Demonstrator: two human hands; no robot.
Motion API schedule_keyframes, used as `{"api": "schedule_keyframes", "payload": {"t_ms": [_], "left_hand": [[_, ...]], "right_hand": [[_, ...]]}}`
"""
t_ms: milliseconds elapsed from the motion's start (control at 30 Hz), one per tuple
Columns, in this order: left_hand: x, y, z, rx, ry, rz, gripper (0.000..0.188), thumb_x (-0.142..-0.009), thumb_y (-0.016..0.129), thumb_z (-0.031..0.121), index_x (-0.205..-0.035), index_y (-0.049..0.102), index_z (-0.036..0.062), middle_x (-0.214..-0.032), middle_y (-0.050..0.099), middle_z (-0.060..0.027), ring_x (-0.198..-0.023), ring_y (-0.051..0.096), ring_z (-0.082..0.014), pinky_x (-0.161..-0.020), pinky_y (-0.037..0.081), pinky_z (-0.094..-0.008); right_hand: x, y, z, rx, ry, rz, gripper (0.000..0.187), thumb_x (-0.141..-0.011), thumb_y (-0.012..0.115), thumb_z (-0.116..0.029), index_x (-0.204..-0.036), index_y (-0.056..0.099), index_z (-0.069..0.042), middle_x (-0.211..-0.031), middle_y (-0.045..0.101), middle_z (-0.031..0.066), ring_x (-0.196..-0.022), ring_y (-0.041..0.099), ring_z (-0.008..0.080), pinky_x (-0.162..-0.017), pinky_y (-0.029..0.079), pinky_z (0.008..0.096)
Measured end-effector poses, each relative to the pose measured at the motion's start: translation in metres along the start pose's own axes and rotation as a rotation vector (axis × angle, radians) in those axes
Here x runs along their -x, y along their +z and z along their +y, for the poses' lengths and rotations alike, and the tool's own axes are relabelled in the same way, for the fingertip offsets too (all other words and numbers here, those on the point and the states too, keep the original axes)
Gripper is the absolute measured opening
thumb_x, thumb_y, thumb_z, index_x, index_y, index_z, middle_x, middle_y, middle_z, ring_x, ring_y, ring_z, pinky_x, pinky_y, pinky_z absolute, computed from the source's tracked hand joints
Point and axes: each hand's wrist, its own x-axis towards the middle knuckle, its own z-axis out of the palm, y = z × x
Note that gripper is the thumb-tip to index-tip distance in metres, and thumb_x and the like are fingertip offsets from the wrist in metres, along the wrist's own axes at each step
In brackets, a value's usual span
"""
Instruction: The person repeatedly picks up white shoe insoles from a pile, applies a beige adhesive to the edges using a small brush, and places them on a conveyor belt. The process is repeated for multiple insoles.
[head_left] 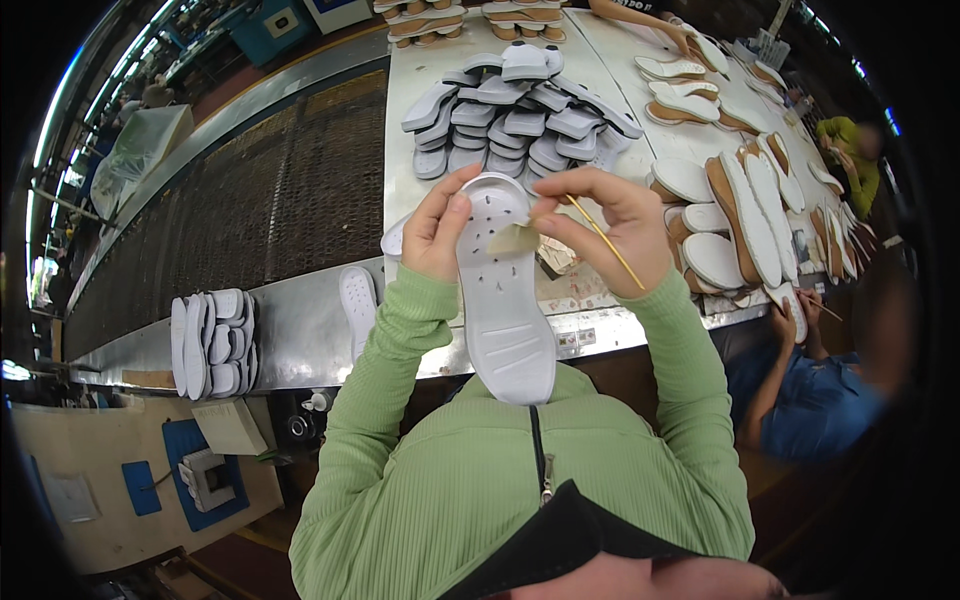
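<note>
One white sole (505, 300) held upright before the chest, long axis running from the fingers down toward the body. Left hand (437, 235) wrapped shut round its upper left edge. Right hand (610, 225) pinched on one thin brush (605, 243), bristle end touching the sole just right of the left fingertips. Beyond the fingers, a grey sole pile (520, 120), too many to count.

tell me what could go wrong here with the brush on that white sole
The left hand grips the white sole only along its upper edge, with the heel end hanging unsupported over the green sleeves, so it could tilt or slip under brush pressure. The right hand holds the thin brush close to the left thumb, so whatever it applies might smear onto skin or drip on the jacket.
</note>
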Motion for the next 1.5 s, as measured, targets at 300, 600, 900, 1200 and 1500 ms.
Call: {"api": "schedule_keyframes", "payload": {"t_ms": [300,600,900,1200,1500], "left_hand": [[0.006,-0.01,0.01,-0.111,0.091,-0.061,0.039,-0.095,0.056,0.014,-0.13,0.052,-0.0012,-0.114,0.062,-0.0088,-0.101,0.057,-0.0102,-0.087,0.047,-0.0244],[0.012,-0.008,0.009,-0.203,0.121,0.028,0.034,-0.094,0.056,0.006,-0.127,0.053,-0.0019,-0.11,0.063,-0.008,-0.087,0.06,-0.0057,-0.07,0.05,-0.0176],[0.017,-0.003,0.01,-0.215,0.133,0.135,0.032,-0.094,0.056,0.007,-0.125,0.055,-0.0017,-0.106,0.065,-0.0087,-0.083,0.061,-0.0054,-0.067,0.051,-0.0175],[0.021,-0.004,0.011,-0.153,0.131,0.117,0.035,-0.094,0.056,0.007,-0.127,0.053,-0.0029,-0.112,0.063,-0.0104,-0.092,0.062,-0.0088,-0.075,0.052,-0.0204],[0.023,-0.009,0.013,-0.189,0.146,0.083,0.037,-0.095,0.055,0.007,-0.129,0.051,-0.004,-0.113,0.063,-0.0111,-0.094,0.061,-0.01,-0.079,0.051,-0.0222]], "right_hand": [[-0.033,0.029,0.015,0.223,-0.344,0.063,0.024,-0.078,0.071,0.0,-0.101,0.067,0.002,-0.086,0.069,0.011,-0.077,0.068,0.0183,-0.07,0.054,0.0273],[-0.037,0.037,0.024,0.282,-0.485,0.052,0.025,-0.077,0.071,0.001,-0.102,0.067,0.002,-0.087,0.069,0.0118,-0.075,0.068,0.0203,-0.066,0.054,0.0278],[-0.007,0.049,0.036,0.034,-0.081,0.099,0.029,-0.083,0.069,-0.008,-0.11,0.063,0.001,-0.096,0.067,0.0122,-0.081,0.067,0.0189,-0.068,0.056,0.0297],[-0.001,0.051,0.044,-0.085,0.015,0.097,0.03,-0.083,0.069,-0.013,-0.111,0.064,-0.001,-0.097,0.068,0.0127,-0.079,0.067,0.0194,-0.066,0.057,0.0301],[-0.002,0.053,0.042,-0.118,0.016,0.088,0.031,-0.082,0.069,-0.012,-0.111,0.065,-0.002,-0.096,0.068,0.0117,-0.079,0.066,0.0179,-0.067,0.057,0.0298]]}}
